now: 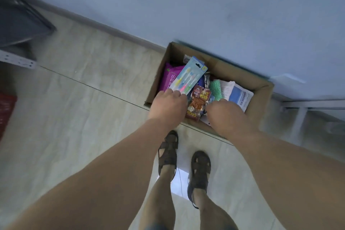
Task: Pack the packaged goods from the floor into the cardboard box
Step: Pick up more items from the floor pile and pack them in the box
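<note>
An open cardboard box [259, 87] stands on the floor against the blue wall. Inside lie a purple packet [169, 77], a red snack packet [197, 101], a green roll [215, 88], and white and blue packs [240, 95]. My left hand [169, 103] holds the lower end of a toothbrush blister pack [188, 75], tilted over the box's left side. My right hand [224, 111] reaches down into the box beside the green roll; its fingers are hidden, so what it holds cannot be told.
Pale floor tiles [84, 108] spread left of the box. A dark bin [20, 24] and a white perforated rail [17, 60] sit at far left, something red [5, 110] at the left edge. A white metal frame [302, 110] stands right of the box. My sandalled feet [183, 158] are just before the box.
</note>
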